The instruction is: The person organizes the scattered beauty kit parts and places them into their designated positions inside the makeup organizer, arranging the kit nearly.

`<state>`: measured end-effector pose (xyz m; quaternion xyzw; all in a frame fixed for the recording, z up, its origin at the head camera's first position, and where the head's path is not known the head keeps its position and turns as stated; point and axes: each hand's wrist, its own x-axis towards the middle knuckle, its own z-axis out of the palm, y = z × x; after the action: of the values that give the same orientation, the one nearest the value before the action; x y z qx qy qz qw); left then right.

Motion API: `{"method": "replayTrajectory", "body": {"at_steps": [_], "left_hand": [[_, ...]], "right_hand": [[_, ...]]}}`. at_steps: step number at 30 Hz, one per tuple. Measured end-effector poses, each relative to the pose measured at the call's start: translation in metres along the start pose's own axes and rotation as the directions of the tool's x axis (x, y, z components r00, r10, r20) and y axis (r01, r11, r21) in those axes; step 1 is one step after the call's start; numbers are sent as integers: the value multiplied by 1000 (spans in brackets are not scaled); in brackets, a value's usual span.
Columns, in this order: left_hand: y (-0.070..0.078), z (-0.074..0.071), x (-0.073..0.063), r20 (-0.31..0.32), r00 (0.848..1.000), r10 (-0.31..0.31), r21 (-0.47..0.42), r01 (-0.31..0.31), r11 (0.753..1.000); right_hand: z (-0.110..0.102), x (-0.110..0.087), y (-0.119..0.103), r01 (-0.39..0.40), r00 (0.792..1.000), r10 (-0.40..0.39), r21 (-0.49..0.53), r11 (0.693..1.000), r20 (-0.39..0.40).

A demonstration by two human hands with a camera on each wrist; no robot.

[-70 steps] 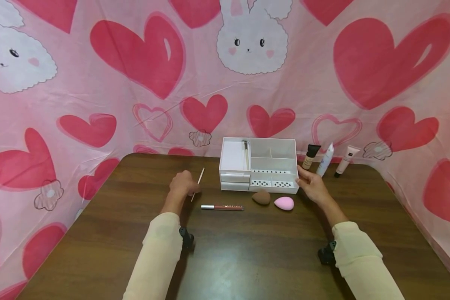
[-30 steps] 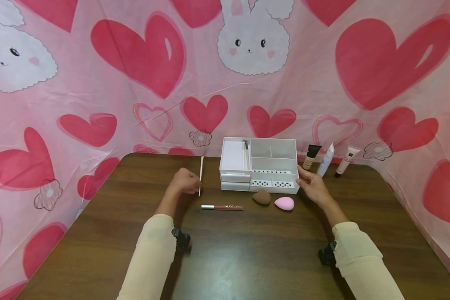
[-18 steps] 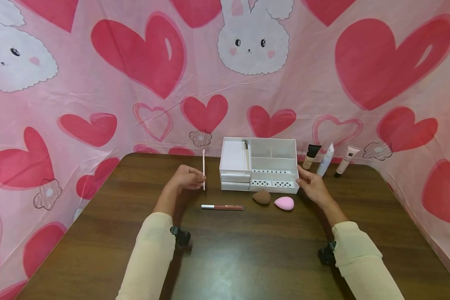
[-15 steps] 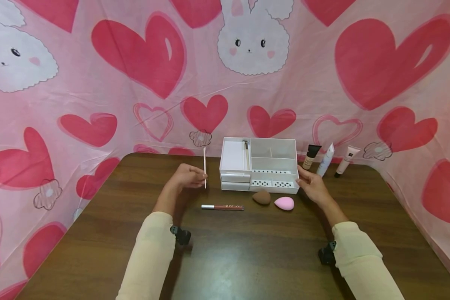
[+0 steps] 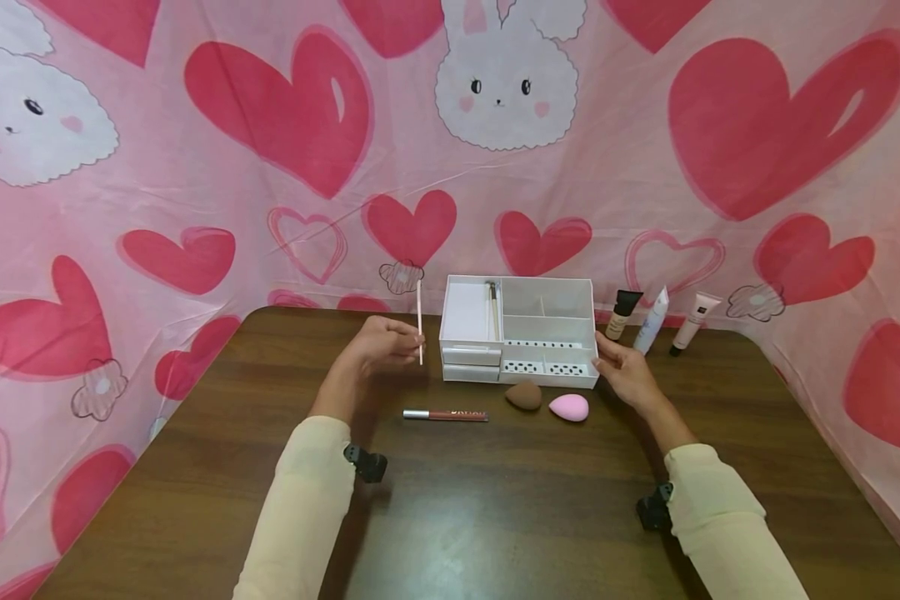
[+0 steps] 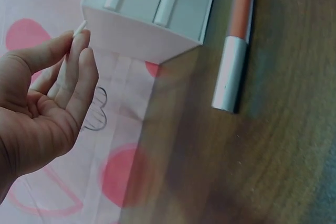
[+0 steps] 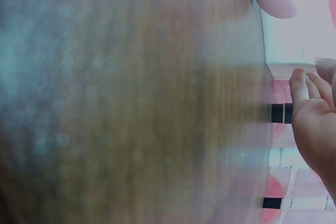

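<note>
In the head view my left hand (image 5: 382, 342) pinches a slim, pale stick (image 5: 420, 321) between thumb and fingertips. The stick stands nearly upright above the table, just left of a white makeup organizer (image 5: 471, 356). The left wrist view shows only a short end of the stick (image 6: 80, 28) past the fingertips. My right hand (image 5: 628, 375) rests against the organizer's right side, its fingers fairly straight, touching the front right corner. A makeup brush (image 5: 493, 312) lies inside the organizer's left top compartment. The organizer also has two small drawers and dotted front compartments.
In front of the organizer lie a brown makeup sponge (image 5: 523, 396), a pink makeup sponge (image 5: 569, 407) and a reddish lip gloss tube (image 5: 446, 415). To its right stand a black-capped tube (image 5: 622, 314), a whitish tube (image 5: 651, 321) and a pink tube (image 5: 695, 323). A heart-patterned cloth hangs behind.
My left hand has picked the stick up from the table, turned it upright and carried it up and right toward the organizer. The right hand has stayed at the organizer's side.
</note>
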<state>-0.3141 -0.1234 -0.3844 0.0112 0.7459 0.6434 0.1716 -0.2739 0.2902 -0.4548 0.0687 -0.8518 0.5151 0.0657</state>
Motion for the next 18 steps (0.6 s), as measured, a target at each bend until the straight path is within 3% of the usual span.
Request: {"method": "replayTrajectory", "body": {"at_steps": [5,18], "left_hand": [[9,5,-2,5,999,35,-2,-35,999],[33,20,3,9,999,47,-5,-47,999]], "right_hand": [[0,1,1,10,1000,-10,3,1000,-6],[0,0,2,21,1000,-21,14,1000,-9]]}}
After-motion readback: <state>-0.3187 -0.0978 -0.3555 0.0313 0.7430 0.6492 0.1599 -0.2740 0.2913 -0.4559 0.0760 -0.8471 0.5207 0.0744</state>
